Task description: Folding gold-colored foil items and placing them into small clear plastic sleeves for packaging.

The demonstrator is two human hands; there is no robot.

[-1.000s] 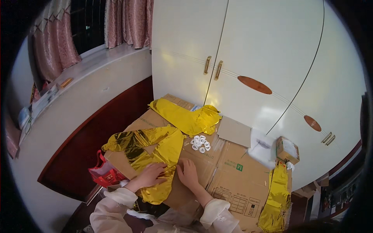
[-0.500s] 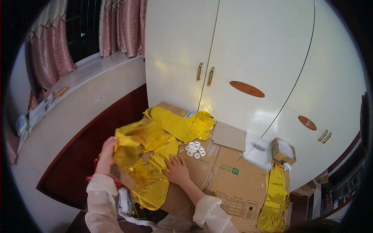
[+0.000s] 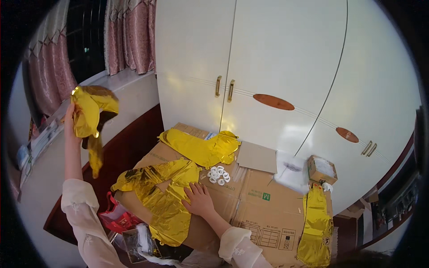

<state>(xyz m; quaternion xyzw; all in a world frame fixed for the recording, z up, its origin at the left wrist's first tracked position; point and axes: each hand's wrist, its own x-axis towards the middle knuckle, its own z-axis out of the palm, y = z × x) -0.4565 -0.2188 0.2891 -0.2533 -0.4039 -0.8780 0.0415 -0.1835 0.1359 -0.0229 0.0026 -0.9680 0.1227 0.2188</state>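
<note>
My left hand (image 3: 70,115) is raised at the upper left, gripping a crumpled gold foil balloon (image 3: 86,114), deflated, whose strip dangles below. Part of that hand is hidden behind the foil. My right hand (image 3: 199,200) lies open, fingers spread, on the right edge of another flat gold foil balloon (image 3: 172,214), angular in outline, on the cardboard (image 3: 219,194). Beyond it a third flat gold foil piece (image 3: 192,145), curved in shape, rests along the back. Just past my right fingertips sits a small pile of white rings (image 3: 218,175).
A folded gold foil stack (image 3: 316,228) lies on the right. Behind it stand a small cardboard box (image 3: 321,169) and a white packet (image 3: 290,169). White wardrobe doors (image 3: 277,58) rise at the back. A red bag (image 3: 117,215) and an open box (image 3: 138,243) sit at the lower left.
My left hand has lifted a foil balloon up and left, off the one beneath, which now shows fully. My right hand stays on the foil. The view has shifted slightly.
</note>
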